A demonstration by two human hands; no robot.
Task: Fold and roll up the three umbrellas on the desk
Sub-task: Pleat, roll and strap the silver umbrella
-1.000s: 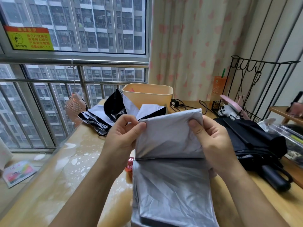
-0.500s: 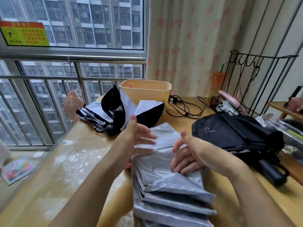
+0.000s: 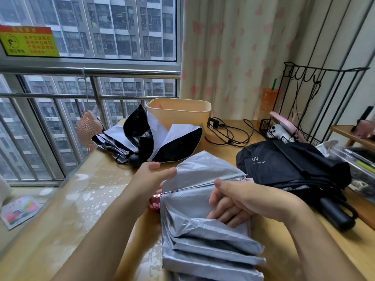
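A silver-grey umbrella (image 3: 203, 236) lies on the desk in front of me, its panels stacked in flat pleats and one thin metal rib showing across the top. My left hand (image 3: 148, 181) pinches the far left corner of the top panel. My right hand (image 3: 239, 201) presses on the panels, thumb near the rib, fingers tucked into a fold. A pink handle end (image 3: 155, 200) shows under my left hand. A white-and-black umbrella (image 3: 154, 140) lies loose at the back left. A black umbrella (image 3: 292, 167) marked UV lies at the right with its black handle (image 3: 334, 216).
A beige bin (image 3: 178, 114) stands at the back of the wooden desk (image 3: 60, 230). Black cables (image 3: 229, 134) trail beside it. A wire rack (image 3: 316, 110) with a pink item stands at the right, a clear box (image 3: 357, 165) beyond the black umbrella, and a small fan (image 3: 87, 130) at the window.
The raised silver panel has come down from in front of me onto the desk. My right hand has slid into the pleats, while my left hand has taken the panel's far corner.
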